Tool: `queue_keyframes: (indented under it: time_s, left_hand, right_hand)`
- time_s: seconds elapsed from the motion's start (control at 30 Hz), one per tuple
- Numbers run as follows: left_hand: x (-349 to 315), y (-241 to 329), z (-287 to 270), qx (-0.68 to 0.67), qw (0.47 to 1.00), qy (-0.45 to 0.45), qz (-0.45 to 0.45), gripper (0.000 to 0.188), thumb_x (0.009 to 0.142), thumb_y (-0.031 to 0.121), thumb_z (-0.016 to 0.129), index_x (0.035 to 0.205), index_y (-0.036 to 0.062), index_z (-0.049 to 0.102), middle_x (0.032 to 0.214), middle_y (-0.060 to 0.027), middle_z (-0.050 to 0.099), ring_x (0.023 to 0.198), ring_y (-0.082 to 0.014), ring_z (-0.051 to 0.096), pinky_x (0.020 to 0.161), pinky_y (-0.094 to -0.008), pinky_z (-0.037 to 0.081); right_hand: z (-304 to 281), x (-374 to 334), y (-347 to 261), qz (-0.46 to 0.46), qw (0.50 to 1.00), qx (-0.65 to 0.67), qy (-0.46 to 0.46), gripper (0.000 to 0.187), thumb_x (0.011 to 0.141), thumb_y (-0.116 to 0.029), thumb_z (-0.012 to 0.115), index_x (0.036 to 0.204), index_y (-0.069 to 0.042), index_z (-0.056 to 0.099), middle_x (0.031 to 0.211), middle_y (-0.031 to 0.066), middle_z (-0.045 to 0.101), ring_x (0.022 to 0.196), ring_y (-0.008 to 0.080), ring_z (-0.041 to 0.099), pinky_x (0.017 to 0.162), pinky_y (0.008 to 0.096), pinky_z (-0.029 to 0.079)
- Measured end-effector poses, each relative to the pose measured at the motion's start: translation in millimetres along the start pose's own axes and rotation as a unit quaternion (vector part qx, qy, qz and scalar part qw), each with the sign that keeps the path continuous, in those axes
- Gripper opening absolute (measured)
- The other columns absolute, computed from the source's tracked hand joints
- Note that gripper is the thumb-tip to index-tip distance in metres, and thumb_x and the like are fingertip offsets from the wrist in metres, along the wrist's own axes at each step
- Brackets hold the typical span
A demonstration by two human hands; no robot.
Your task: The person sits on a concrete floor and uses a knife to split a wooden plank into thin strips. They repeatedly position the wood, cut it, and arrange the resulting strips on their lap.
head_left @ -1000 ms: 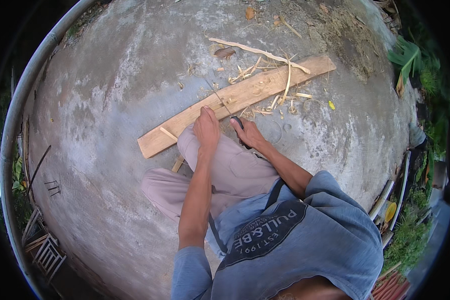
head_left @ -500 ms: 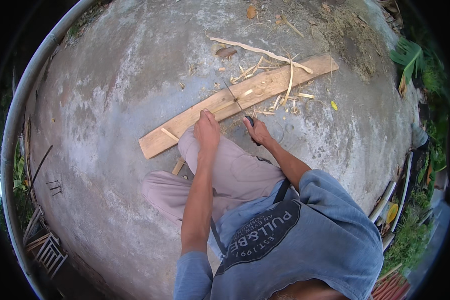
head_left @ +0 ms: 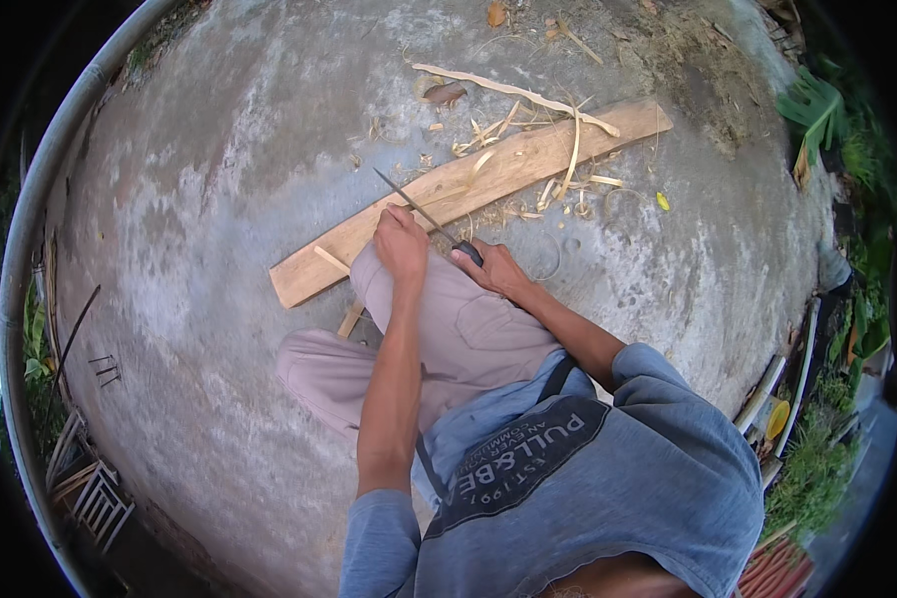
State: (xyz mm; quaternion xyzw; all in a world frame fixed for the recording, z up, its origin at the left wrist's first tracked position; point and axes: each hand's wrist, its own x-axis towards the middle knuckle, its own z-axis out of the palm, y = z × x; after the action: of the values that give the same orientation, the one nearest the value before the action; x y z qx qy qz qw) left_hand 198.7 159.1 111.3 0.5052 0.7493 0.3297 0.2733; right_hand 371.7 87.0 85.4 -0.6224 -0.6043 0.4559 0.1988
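Observation:
My right hand (head_left: 495,269) is wrapped round the black handle of a knife (head_left: 419,209). Its long dark blade points up and left, crossing over the wooden board (head_left: 528,164) just beside my left hand. My left hand (head_left: 401,244) is closed at the board's near edge, above my raised knee, on a thin pale wood strip (head_left: 437,199). Most of that strip is hidden by the fingers and blade. A curled shaving (head_left: 480,164) stands out on the board. A short pale stick (head_left: 331,261) lies across the board's left end, partly behind my knee.
Pale shavings (head_left: 488,130) litter the concrete floor (head_left: 199,249) around the board. A long peeled strip (head_left: 513,90) reaches onto its far end. Another wood piece (head_left: 350,319) shows between my legs. A grey pipe (head_left: 20,249) curves along the left, with plants (head_left: 817,115) at the right.
The knife has moved left and toward me, its blade now next to my left hand. My right hand has come closer to my knee. A shaving on the board now curls up.

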Motion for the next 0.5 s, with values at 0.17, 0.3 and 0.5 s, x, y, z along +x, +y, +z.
queue_keyframes:
  time_s: [0.17,0.3,0.5]
  left_hand:
    - [0,-2,0,-0.028,1.000,0.009,-0.004,0.053,0.111,0.028,0.036,0.081,-0.0052,0.064,0.051,-0.0129,0.063,0.047,-0.0244,0.064,0.055,-0.0375,0.051]
    - [0,1,1,-0.024,1.000,0.009,0.010,0.049,0.109,0.025,0.038,0.073,0.0004,0.060,0.052,-0.0149,0.062,0.053,-0.0342,0.066,0.063,-0.0467,0.053]
    - [0,0,-5,-0.033,0.999,0.000,0.002,0.046,0.110,0.025,0.039,0.075,0.0011,0.059,0.052,-0.0138,0.062,0.053,-0.0319,0.066,0.058,-0.0465,0.051]
  right_hand:
    - [-16,5,13,0.167,0.980,0.103,-0.022,0.063,0.099,-0.057,0.059,0.107,0.006,0.065,0.078,0.0347,0.066,0.085,0.0543,0.066,0.080,0.0546,0.053]
    - [-9,-5,34,-0.024,0.999,-0.039,-0.015,0.064,0.099,-0.058,0.059,0.105,0.005,0.064,0.076,0.0307,0.068,0.077,0.0473,0.070,0.076,0.0517,0.055]
    - [-11,7,84,0.084,0.995,0.034,0.045,0.063,0.101,-0.058,0.055,0.092,0.004,0.061,0.064,0.0204,0.063,0.056,0.0305,0.067,0.053,0.0431,0.051]
